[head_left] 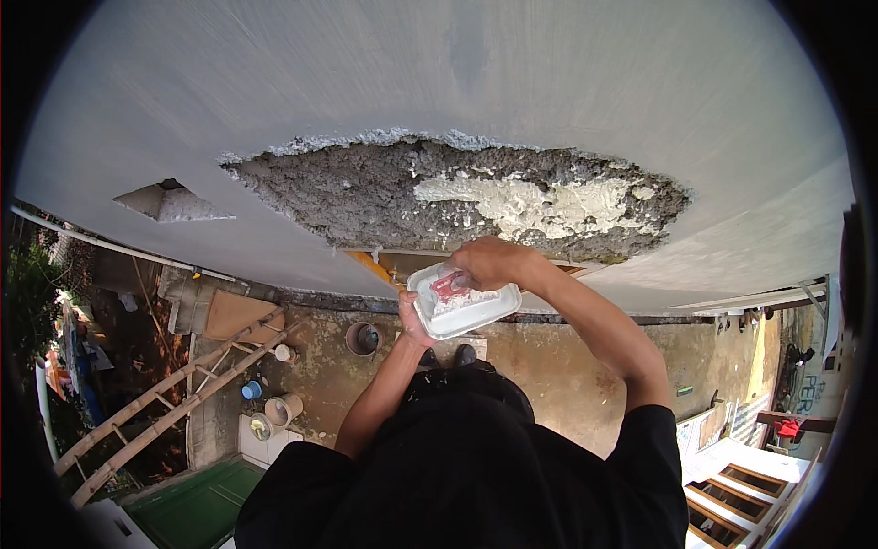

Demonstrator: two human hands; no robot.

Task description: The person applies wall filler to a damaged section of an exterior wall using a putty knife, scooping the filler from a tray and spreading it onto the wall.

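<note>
Near the rough wall patch, we see left hand gripping a white tray, right hand a red tool.

The floor is brown and patchy, blotched with pale stains. One bucket stands on it (what it holds is too small to make out). Farther left sit a small tub, a blue pail and a pale bucket. Well to the right lies a green scrap.
</note>
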